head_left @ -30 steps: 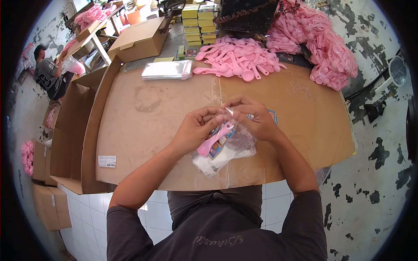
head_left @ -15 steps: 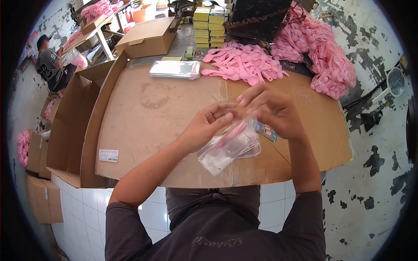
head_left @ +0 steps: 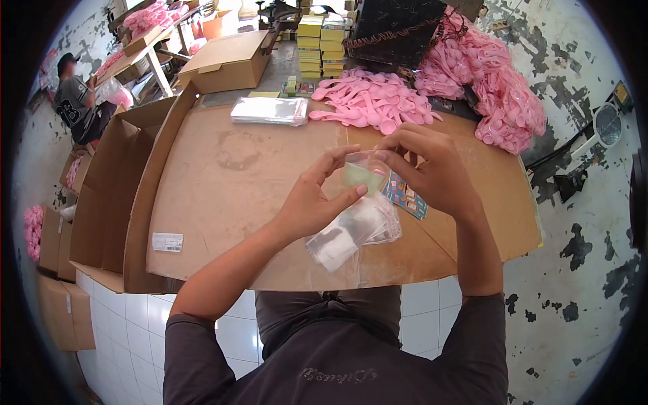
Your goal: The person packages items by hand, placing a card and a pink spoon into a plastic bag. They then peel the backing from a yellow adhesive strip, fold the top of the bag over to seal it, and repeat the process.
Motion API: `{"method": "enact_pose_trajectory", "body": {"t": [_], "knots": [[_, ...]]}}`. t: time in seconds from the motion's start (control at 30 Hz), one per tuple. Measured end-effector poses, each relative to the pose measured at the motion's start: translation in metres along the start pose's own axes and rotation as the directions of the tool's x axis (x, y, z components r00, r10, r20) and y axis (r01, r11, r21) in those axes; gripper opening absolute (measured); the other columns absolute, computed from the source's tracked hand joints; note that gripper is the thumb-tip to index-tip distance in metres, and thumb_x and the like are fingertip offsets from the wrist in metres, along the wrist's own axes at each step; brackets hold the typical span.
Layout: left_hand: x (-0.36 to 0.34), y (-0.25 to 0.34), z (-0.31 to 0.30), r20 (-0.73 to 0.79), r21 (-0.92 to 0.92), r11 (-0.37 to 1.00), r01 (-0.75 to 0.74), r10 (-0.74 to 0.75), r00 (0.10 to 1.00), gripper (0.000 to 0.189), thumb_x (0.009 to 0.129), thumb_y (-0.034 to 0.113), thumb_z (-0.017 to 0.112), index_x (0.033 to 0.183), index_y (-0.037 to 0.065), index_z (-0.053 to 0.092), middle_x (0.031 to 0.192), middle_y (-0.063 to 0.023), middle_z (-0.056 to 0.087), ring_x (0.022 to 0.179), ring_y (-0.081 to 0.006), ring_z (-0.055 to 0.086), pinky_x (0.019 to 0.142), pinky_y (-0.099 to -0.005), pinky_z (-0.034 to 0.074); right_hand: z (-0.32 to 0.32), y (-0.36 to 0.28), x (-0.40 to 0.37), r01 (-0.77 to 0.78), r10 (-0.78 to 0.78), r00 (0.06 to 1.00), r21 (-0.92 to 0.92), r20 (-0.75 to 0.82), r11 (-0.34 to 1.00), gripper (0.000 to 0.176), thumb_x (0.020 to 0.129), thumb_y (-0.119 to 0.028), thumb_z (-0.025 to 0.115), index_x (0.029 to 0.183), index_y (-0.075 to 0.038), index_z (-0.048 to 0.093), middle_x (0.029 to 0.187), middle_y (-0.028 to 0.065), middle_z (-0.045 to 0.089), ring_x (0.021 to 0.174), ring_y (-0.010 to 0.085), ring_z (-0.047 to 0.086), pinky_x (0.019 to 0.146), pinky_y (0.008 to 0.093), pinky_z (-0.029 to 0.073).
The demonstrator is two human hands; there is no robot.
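Note:
A small clear plastic bag [head_left: 361,174] with something pale green in it is stretched between my two hands, above the cardboard tabletop. My left hand [head_left: 327,187] grips its left side between thumb and fingers. At the bag's upper right edge, my right hand [head_left: 428,165] pinches with thumb and fingertips. A bit of pink shows beside the bag, too small to make out. Below the hands lie several loose clear bags [head_left: 337,246], spread over one another. Printed blue cards [head_left: 408,200] lie partly under my right hand.
Behind the hands is a heap of pink spoons [head_left: 374,101], with bagged pink spoons [head_left: 506,101] to its right. A stack of clear bags [head_left: 268,111] and piles of cards [head_left: 310,47] stand at the back. An open carton [head_left: 111,196] adjoins the left edge. A person [head_left: 75,101] sits far left.
My hands have moved apart, and the bag between them is now spread with pale green showing. The pink strip seen earlier below my hands is no longer visible there.

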State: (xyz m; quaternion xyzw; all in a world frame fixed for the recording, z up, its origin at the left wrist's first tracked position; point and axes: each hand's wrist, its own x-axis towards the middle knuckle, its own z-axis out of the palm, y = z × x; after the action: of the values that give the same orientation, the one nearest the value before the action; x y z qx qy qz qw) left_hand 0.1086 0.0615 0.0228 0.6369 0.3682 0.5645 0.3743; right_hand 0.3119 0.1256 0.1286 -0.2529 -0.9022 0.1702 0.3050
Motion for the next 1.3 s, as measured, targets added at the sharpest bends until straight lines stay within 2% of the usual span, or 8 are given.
{"method": "enact_pose_trajectory", "body": {"t": [0.3,0.43,0.63,0.8,0.9,1.0,1.1,1.3], "knots": [[-0.001,0.010,-0.001,0.008,-0.284,0.940,0.190,-0.196,0.981,0.037,0.100,0.007,0.066,0.136,0.000,0.058,0.106,-0.0094,0.076,0.096,-0.0116,0.070,0.082,-0.0250,0.056,0.033,0.003,0.004,0.062,-0.045,0.984,0.098,-0.172,0.993,0.016,0.089,-0.012,0.075,0.100,-0.002,0.070,0.091,0.0104,0.066,0.077,0.0240,0.065,0.068,0.0375,0.051],[-0.001,0.008,-0.004,-0.082,-0.297,0.939,0.170,-0.203,0.976,0.031,0.099,0.008,0.067,0.128,-0.002,0.062,0.100,-0.0068,0.078,0.085,-0.0085,0.071,0.069,-0.0247,0.056,0.044,0.004,0.010,0.345,-0.411,0.886,-0.286,-0.216,0.894,0.018,0.082,-0.008,0.076,0.099,-0.006,0.068,0.098,0.0068,0.064,0.092,0.0239,0.064,0.081,0.0376,0.049],[-0.006,0.015,-0.005,-0.126,0.250,0.954,0.164,-0.136,0.983,0.034,0.096,0.007,0.070,0.128,-0.002,0.064,0.092,-0.0055,0.076,0.081,-0.0011,0.065,0.061,-0.0216,0.050,0.058,-0.005,0.013,0.410,-0.532,0.845,-0.575,-0.051,0.708,0.022,0.074,-0.014,0.074,0.093,-0.005,0.066,0.100,0.0069,0.062,0.100,0.0231,0.061,0.087,0.0367,0.046],[-0.008,0.008,-0.005,-0.037,0.424,0.902,0.082,-0.073,0.997,0.037,0.094,0.010,0.073,0.129,0.002,0.065,0.092,-0.0084,0.078,0.079,-0.0041,0.067,0.066,-0.0268,0.054,0.061,0.005,0.019,0.344,-0.434,0.901,-0.577,-0.019,0.740,0.017,0.076,-0.013,0.071,0.090,-0.005,0.064,0.101,0.0084,0.062,0.098,0.0250,0.061,0.087,0.0377,0.047],[-0.009,0.008,0.000,-0.009,0.327,0.941,0.093,-0.095,0.995,0.041,0.095,0.010,0.072,0.134,0.002,0.062,0.097,-0.0110,0.078,0.081,-0.0058,0.068,0.069,-0.0267,0.055,0.041,0.029,0.025,0.183,-0.273,0.932,-0.342,-0.237,0.922,0.015,0.078,-0.010,0.070,0.091,-0.007,0.064,0.100,0.0089,0.063,0.097,0.0255,0.062,0.085,0.0389,0.047],[-0.008,-0.002,-0.001,-0.016,0.125,0.974,0.190,-0.190,0.982,0.046,0.095,0.007,0.071,0.139,0.001,0.059,0.099,-0.0123,0.078,0.085,-0.0072,0.069,0.071,-0.0256,0.055,0.014,0.025,0.012,0.135,-0.134,0.990,0.027,-0.046,0.990,0.016,0.080,-0.008,0.071,0.095,-0.009,0.065,0.099,0.0080,0.063,0.096,0.0249,0.063,0.082,0.0397,0.047],[-0.008,-0.005,0.000,-0.028,0.084,0.975,0.206,-0.204,0.979,0.047,0.094,0.004,0.071,0.138,-0.003,0.057,0.100,-0.0123,0.077,0.088,-0.0083,0.069,0.073,-0.0248,0.055,0.038,0.014,-0.001,0.363,-0.409,0.906,-0.293,-0.113,0.885,0.017,0.081,-0.010,0.074,0.096,-0.008,0.066,0.100,0.0068,0.064,0.096,0.0241,0.063,0.080,0.0388,0.047],[-0.010,-0.001,0.003,-0.032,0.275,0.957,0.088,-0.083,0.996,0.040,0.091,-0.003,0.067,0.131,-0.005,0.060,0.099,-0.0130,0.077,0.090,-0.0094,0.070,0.076,-0.0264,0.056,0.061,0.013,-0.009,0.354,-0.468,0.876,-0.500,-0.119,0.790,0.020,0.079,-0.011,0.075,0.097,-0.007,0.067,0.102,0.0057,0.065,0.097,0.0243,0.063,0.082,0.0377,0.047]]}}
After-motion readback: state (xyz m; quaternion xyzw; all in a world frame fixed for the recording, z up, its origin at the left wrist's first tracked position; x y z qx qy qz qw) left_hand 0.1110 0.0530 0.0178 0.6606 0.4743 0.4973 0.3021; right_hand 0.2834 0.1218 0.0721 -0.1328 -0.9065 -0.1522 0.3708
